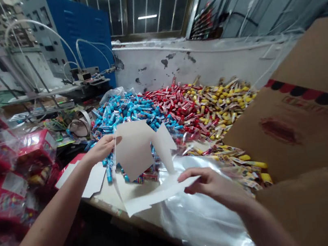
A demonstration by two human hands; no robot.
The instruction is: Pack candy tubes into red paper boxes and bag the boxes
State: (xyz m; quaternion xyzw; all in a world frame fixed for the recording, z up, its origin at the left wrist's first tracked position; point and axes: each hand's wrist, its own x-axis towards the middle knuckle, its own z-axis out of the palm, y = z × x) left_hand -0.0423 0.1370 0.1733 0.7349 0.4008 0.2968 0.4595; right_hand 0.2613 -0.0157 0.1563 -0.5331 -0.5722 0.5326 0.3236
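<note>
A partly folded white cardboard box is held up between my two hands, its flaps spread and its inner side showing. My left hand pinches its upper left edge. Lower down on the right, my right hand grips a long flap between thumb and fingers. Behind the box lie heaps of small wrapped pieces: blue ones, red ones and yellow ones. Beneath my right hand, clear plastic bags hang over the table edge. Another flat white card rests by my left forearm.
Red filled packages are stacked at the left. A blue machine with tubes and metal rods stands at the back left. On the right, a large brown carton rises close to my right arm. A peeling wall bounds the table behind.
</note>
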